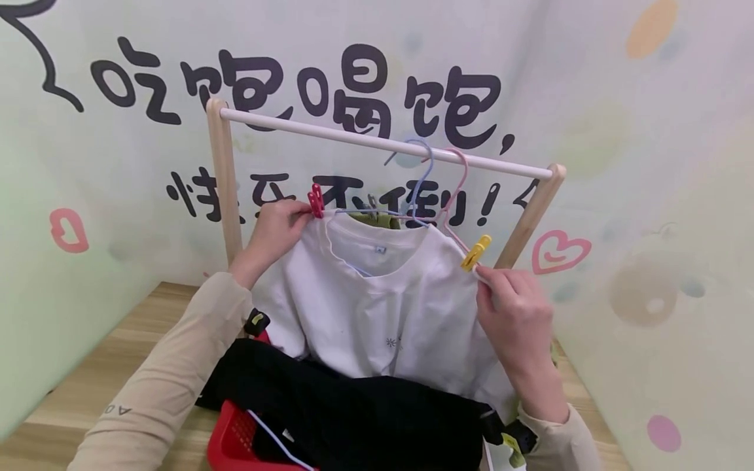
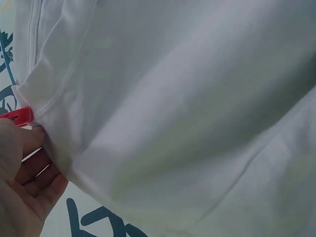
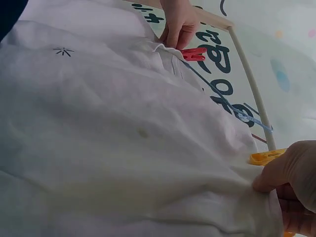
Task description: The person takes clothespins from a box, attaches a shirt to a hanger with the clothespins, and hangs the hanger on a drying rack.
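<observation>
Outstretched beige sleeves (image 1: pixel 161 376), left hand (image 1: pixel 273 232), right hand (image 1: pixel 521 317), both pinching white shirt (image 1: pixel 359 320) by shoulders

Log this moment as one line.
left hand: pinches white shirt by red clip | right hand: pinches shirt by yellow clip

Black cloth (image 1: pixel 359 418) partly hides the white shirt (image 1: pixel 353 320).

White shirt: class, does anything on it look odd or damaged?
A small brownish spot on the front of the white shirt looks odd because the cloth right around it is plain; stain or print, I cannot tell.
</observation>
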`<state>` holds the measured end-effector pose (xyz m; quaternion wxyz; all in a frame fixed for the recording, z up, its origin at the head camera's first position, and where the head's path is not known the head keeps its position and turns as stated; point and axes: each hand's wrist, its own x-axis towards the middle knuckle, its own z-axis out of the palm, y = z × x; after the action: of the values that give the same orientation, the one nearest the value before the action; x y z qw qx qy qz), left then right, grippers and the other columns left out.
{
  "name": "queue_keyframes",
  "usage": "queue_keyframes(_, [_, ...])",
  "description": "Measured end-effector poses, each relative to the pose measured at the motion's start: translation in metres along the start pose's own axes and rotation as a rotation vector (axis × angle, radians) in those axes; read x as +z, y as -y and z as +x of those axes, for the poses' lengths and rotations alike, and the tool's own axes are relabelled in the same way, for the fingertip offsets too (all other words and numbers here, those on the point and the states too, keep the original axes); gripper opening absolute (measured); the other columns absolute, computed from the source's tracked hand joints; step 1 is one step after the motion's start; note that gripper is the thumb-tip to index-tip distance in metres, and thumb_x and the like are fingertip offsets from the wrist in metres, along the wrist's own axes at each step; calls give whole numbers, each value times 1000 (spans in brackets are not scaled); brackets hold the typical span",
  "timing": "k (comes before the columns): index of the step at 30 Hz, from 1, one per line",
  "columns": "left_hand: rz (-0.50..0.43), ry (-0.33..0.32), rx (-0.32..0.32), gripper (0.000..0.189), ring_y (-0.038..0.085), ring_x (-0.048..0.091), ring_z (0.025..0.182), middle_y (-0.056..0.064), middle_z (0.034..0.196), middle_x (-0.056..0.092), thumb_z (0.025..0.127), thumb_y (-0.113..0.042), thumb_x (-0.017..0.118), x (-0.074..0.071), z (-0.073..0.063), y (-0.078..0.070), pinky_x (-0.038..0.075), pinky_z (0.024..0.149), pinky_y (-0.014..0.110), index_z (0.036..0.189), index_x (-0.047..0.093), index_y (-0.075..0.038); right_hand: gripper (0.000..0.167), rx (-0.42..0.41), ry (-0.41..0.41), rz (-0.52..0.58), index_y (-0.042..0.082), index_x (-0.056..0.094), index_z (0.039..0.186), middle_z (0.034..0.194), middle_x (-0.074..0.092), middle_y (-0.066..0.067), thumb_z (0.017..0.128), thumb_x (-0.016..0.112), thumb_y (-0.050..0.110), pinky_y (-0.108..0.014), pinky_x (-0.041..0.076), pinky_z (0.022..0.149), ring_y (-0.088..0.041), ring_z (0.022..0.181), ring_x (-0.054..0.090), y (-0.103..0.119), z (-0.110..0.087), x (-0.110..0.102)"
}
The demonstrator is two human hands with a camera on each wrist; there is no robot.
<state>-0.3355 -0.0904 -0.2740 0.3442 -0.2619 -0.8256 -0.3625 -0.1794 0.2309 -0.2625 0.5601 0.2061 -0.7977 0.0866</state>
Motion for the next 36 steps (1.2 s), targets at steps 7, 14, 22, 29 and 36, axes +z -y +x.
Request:
queue_keyframes(7, [27,58,-32,14,36,64,88,22,91,68,86,1,60,3,0,3,48,81,46,95,69,8,20,28,30,32,-3,71,92,75,65,-17,73,69,-10,-43,51,61,-33,67,57,1,-5,0])
queue_keyframes(14, [33,118,-80,21,39,59,100,24,102,66,88,-1,58,1,-4,3,43,91,48,104,65,9,19,-23,-59,64,-2,70,90,79,64,-14,73,67,-9,-40,48,61,-33,69,57,0,-9,-5])
queue_keyframes(22, [50,97,-55,24,40,57,105,26,106,64,86,-1,58,-2,-12,7,41,94,49,106,63,11,18,-5,-101,125,-3,71,90,77,64,-15,73,66,-7,-36,44,64,-32,68,55,-4,-18,-16])
queue_keyframes(29, [58,151,-97,25,40,55,108,27,110,62,89,0,56,-18,-27,5,40,96,50,110,62,11,19,-14,-163,168,-4,71,84,74,64,-15,66,67,-10,-26,41,67,-32,65,54,-7,-35,-27])
queue_keyframes(36, [26,158,6,14,40,60,92,25,93,67,83,6,61,-33,-57,3,46,85,51,96,67,11,30,3,-162,150,-5,71,81,71,63,-15,90,57,19,-18,40,67,-28,62,52,-9,-59,-32])
